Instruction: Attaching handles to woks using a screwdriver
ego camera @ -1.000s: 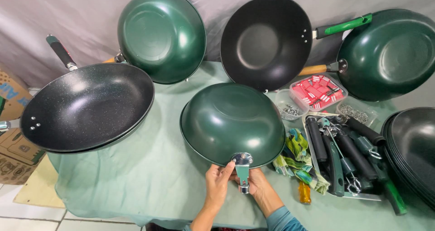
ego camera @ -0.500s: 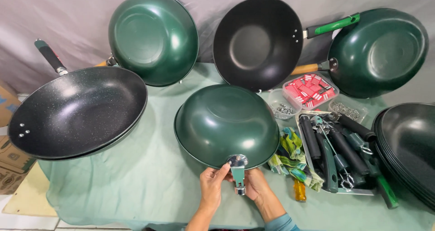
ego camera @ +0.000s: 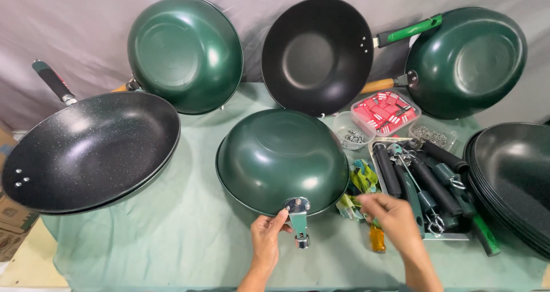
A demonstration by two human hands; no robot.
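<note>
Near edge of the table (ego camera: 172,246): left hand (ego camera: 266,243) comes in from the bottom, fingers (ego camera: 279,218) pressed lightly against the left side of the metal bracket (ego camera: 298,217) that sticks out of the upside-down green wok (ego camera: 278,160); thumb and forefinger touch it loosely, I can't tell whether they grip it. The bracket hangs toward the near edge, with its free end just beside the hand. Right hand (ego camera: 392,220) sits to the right of the wok rim, fingers curled and half spread over the pile of green tags (ego camera: 361,183), holding nothing I can make out; a small orange piece (ego camera: 377,237) lies just beside the wrist. Open cloth runs left of the left hand along the near edge and up between the wok and the big speckled black pan (ego camera: 91,149) that overhangs the left edge. Right of the right hand it's tight: tray of handles (ego camera: 427,186) just beside it, then a stack of black pans (ego camera: 513,180) at the right edge. The wok sits mid-table, rim down. Behind it are a small tub of screws (ego camera: 352,134), a box of red pieces (ego camera: 387,111) and a bag of washers (ego camera: 432,134). The far edge is fully lined: green wok (ego camera: 183,54), black wok (ego camera: 318,54) with green handle, and a second green wok (ego camera: 470,60), all propped against the grey backdrop (ego camera: 69,22).
</note>
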